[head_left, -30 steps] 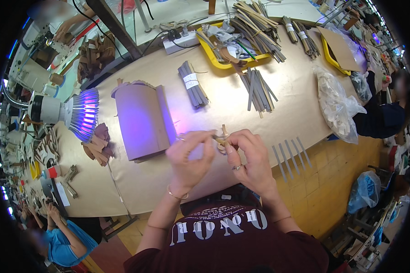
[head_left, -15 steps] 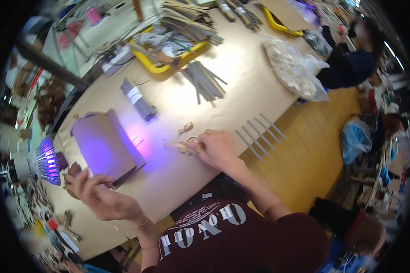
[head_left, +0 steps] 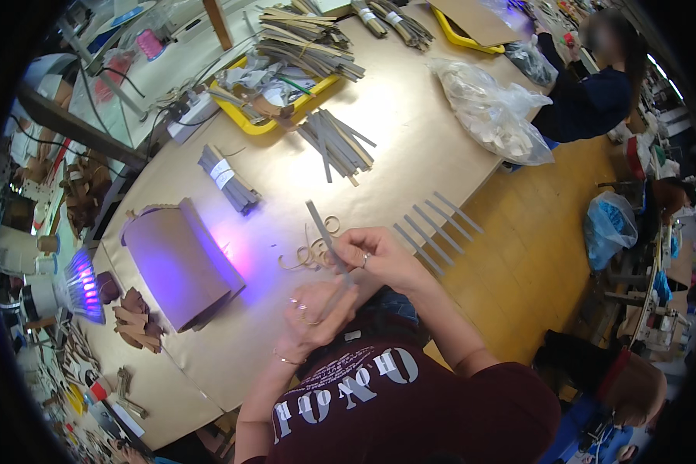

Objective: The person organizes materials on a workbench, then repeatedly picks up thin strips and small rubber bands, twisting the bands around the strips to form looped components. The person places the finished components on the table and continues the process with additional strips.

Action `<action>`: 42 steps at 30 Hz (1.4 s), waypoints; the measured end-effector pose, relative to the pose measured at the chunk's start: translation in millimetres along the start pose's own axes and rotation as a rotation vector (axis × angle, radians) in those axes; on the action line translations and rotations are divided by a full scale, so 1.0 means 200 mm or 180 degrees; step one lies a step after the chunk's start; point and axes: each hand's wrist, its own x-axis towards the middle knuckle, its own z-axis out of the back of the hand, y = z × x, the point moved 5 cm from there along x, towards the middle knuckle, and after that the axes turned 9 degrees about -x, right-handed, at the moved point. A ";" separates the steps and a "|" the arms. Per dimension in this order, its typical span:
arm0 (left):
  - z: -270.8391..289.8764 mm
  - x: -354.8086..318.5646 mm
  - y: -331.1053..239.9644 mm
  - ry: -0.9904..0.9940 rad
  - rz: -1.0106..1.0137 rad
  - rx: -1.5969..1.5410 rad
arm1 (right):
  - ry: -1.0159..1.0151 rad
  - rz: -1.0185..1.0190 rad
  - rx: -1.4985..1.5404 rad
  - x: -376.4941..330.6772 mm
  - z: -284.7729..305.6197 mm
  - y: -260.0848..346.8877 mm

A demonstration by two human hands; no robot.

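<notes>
Both hands met over the near edge of the paper-covered worktable [head_left: 410,124]. The right hand [head_left: 375,259] pinched a long flat grey strip [head_left: 323,236], its free end pointing away up the table. The left hand [head_left: 317,313] curled its fingers round the strip's lower end. Small curled tan loops [head_left: 309,254] lay just beside them.

Both hands [head_left: 348,286] close tog. at chest, fingers curled.

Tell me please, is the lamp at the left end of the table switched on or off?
On: the lamp glows violet, and a purple patch lights the paper beside the cardboard block.
</notes>
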 end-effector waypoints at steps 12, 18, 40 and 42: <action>-0.26 -0.08 -0.11 0.0171 0.0108 -0.0213 | -0.0186 0.0102 0.0365 -0.10 0.20 0.09; -0.34 -0.24 0.03 0.0741 0.1277 -0.0145 | -0.2793 -0.0594 -0.2945 -0.33 0.82 0.16; -0.31 -0.26 0.07 0.0503 0.1413 0.0141 | -0.4176 0.0086 -0.5500 -0.11 0.75 0.23; -0.31 -0.26 0.07 0.0451 0.1377 0.0123 | -0.2958 0.0616 -0.3627 0.11 0.69 0.19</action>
